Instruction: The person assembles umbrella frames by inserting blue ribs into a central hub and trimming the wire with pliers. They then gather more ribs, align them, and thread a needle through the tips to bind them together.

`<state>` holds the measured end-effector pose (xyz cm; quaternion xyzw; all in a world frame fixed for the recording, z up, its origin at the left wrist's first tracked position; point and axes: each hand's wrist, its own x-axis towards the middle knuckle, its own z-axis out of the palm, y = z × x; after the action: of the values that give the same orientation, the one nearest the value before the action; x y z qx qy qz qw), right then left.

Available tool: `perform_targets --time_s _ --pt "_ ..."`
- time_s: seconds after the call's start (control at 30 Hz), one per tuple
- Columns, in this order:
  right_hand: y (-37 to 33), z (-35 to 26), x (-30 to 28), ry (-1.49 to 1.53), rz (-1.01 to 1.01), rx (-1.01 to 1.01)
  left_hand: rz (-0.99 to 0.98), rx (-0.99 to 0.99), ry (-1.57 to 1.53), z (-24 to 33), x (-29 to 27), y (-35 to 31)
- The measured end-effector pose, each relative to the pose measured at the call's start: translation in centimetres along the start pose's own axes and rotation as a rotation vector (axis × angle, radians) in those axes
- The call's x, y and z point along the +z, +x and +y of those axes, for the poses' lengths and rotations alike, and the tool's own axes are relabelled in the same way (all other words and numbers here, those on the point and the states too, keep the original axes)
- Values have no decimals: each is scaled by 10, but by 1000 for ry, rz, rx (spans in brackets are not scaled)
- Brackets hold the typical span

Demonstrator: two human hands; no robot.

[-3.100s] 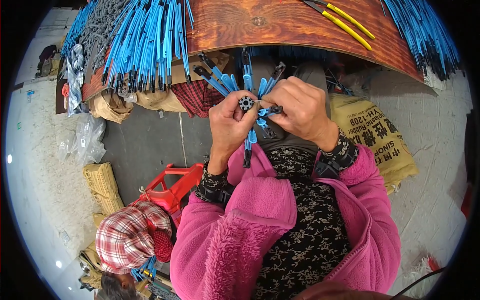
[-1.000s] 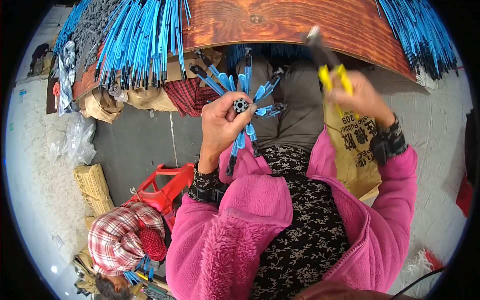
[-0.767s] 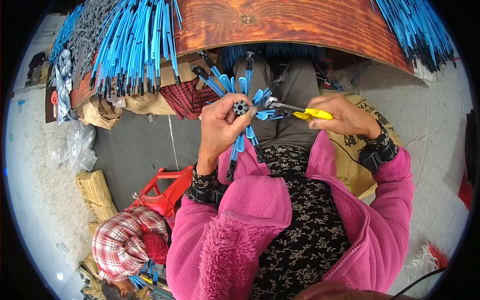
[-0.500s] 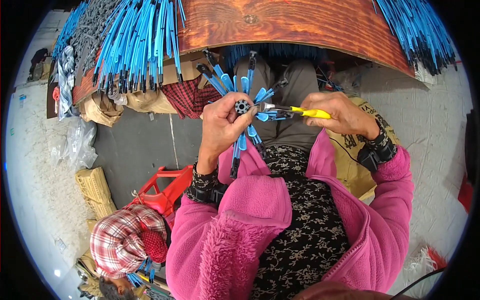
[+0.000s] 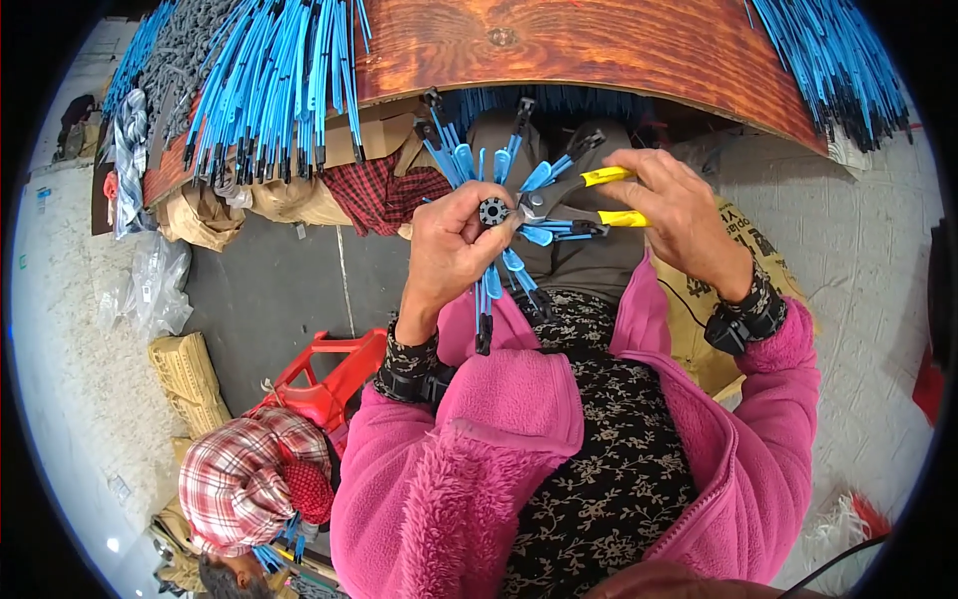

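Observation:
My left hand (image 5: 451, 240) is closed round a black round hub (image 5: 493, 211) with small notches or holes about its middle. Blue plastic arms (image 5: 540, 236) with black tips fan out from around the hub in several directions, above my lap. My right hand (image 5: 687, 212) grips pliers by their yellow handles (image 5: 623, 218), which are spread apart. The metal head of the pliers (image 5: 535, 206) is at the hub's right side, close to my left thumb. What lies between the jaws is too small to make out.
Bundles of blue rods with black tips (image 5: 284, 90) hang over the left edge of the wooden table (image 5: 589, 50), and more (image 5: 828, 60) lie at its right. A yellow sack (image 5: 689, 349) stands at my right. At lower left are a red plastic stool (image 5: 334, 374) and another person in plaid (image 5: 239, 474).
The pliers' handles have gone from closed together to spread apart, and my right hand's fingers have opened with them. The hub and blue arms have shifted slightly right.

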<state>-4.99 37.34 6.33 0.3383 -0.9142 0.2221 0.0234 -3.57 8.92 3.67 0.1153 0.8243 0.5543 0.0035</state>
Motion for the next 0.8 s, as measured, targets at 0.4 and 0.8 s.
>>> perform_targets --time_s 0.4,0.8 --pt "12 -21 -20 -429 56 -67 22 23 58 2 -1 2" --pt "20 -20 -34 -130 -152 -48 17 -47 27 2 -9 -4"
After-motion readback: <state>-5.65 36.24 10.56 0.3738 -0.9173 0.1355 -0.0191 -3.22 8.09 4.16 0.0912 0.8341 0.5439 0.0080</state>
